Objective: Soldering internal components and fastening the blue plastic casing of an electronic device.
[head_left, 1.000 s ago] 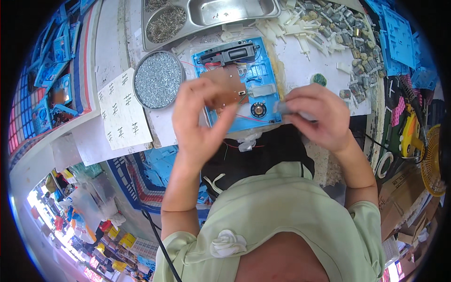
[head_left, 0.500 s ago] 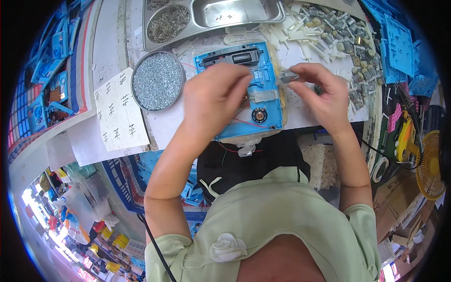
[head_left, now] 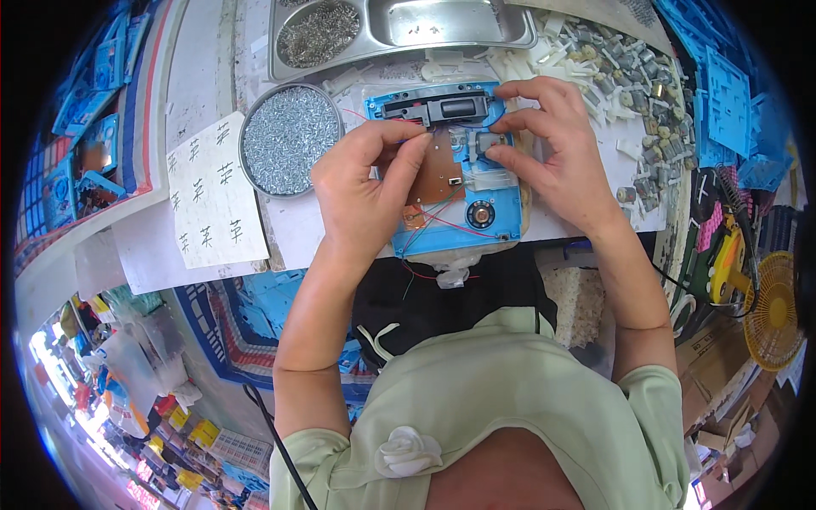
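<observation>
In front of me lies a blue plastic housing [head_left: 501, 204]. It carries a black part [head_left: 459, 108] along its far end, a brown circuit board [head_left: 438, 166], a round speaker [head_left: 480, 214] and thin red and green wires. My right hand [head_left: 557, 153] holds a small grey motor [head_left: 490, 146] between thumb and fingers, down against the housing's right side. Its forefinger reaches the housing's far right corner. My left hand [head_left: 365, 183] is over the left edge, thumb and forefinger pinched by the board's far end; what they grip is too small to make out.
A round tin of small silver screws [head_left: 291, 140] stands at left beside a handwritten sheet [head_left: 212, 195]. Beyond the housing is a metal compartment tray [head_left: 382, 55] with small metal parts. Grey motors and white plastic pieces [head_left: 646, 102] are heaped at far right. Blue housings [head_left: 727, 102] stack further right.
My right hand has brought the motor leftward from beside the housing onto it. My left hand has drawn slightly left, uncovering the circuit board. The view has shifted a little.
</observation>
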Available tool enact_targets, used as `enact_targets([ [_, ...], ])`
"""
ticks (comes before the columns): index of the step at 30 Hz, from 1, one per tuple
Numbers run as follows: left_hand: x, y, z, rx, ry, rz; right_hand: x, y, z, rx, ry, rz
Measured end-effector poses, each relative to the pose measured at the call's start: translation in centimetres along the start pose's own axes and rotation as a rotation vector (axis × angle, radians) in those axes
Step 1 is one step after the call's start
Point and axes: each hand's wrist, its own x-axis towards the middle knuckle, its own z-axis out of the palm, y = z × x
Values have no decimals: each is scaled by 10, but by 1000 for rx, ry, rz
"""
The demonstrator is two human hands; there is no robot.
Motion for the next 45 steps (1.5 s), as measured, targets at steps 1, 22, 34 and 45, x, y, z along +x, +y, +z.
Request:
enact_targets([
  [1, 1, 1, -1, 29, -9, 35, 2, -1, -1, -24, -11, -3],
  [22, -4, -4, 0, 195, -112, 544, 12, -13, 8, -90, 90, -149],
  [34, 8, -1, 11, 153, -184, 382, 12, -7, 14, 54, 124, -167],
  [45, 17, -3, 14, 228, -245, 565, 24, -4, 12, 388, 90, 35],
])
